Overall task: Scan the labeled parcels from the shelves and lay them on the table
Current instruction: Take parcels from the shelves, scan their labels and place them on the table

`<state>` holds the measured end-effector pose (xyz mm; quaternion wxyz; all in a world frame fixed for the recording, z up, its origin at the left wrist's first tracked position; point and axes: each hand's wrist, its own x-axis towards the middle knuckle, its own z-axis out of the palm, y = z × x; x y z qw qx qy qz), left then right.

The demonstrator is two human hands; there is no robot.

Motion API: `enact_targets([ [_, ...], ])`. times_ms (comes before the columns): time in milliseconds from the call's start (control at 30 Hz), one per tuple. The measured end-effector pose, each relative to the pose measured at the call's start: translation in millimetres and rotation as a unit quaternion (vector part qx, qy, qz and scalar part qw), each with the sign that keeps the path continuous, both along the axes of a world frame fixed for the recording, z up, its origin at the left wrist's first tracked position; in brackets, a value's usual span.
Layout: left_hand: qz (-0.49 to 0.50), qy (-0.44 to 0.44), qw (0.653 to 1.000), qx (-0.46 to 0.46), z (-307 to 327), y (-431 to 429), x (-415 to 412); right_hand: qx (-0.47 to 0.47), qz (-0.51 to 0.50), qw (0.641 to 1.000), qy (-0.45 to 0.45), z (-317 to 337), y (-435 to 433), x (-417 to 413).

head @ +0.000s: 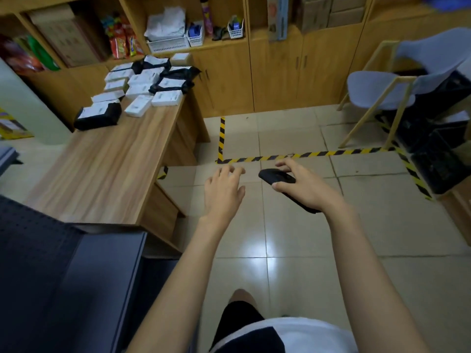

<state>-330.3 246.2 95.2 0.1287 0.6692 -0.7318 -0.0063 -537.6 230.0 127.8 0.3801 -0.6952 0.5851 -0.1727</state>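
Both of my hands are stretched out over the tiled floor. My right hand (303,183) grips a black handheld scanner (276,176), thumb and fingers curled around it. My left hand (224,188) is empty, its fingers relaxed and spread. Several white labeled parcels (139,105) and black bagged parcels (98,118) with white labels lie at the far end of the wooden table (102,169), to the left of my hands.
Wooden shelves and cabinets (275,72) line the back wall, holding baskets, boxes and snack bags. A grey chair (382,90) stands at the right beside black crates (438,154). Yellow-black tape (305,156) marks the floor. A dark metal shelf (63,276) fills the lower left.
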Motion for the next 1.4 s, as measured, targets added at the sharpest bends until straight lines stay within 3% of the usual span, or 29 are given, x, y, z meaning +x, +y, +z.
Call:
enact_targets([
  [367,-0.008,0.004,1.000,0.025,-17.7,-229.4,76.5,-0.016,0.005,0.999,0.041,-0.5,-240.7,78.9],
  [567,-0.006,-0.019,1.000,0.018,-3.5,-367.8,147.9,-0.028,0.000,0.999,-0.025,21.0,-371.6,154.4],
  [800,0.025,-0.018,0.999,0.030,-22.9,-466.4,213.8,0.013,0.020,1.000,-0.007,-8.8,-476.8,210.9],
  [1033,0.131,-0.051,0.986,0.095,-49.0,-550.6,283.4,0.019,0.108,0.994,0.029,-22.6,-614.7,285.5],
  [1200,0.256,-0.006,0.959,0.118,-52.7,-608.8,337.0,0.016,0.208,0.978,0.020,-15.1,-728.0,345.7],
  [1400,0.335,0.014,0.932,0.136,-58.3,-665.6,372.8,0.027,0.272,0.962,0.026,-30.8,-816.5,396.6],
])
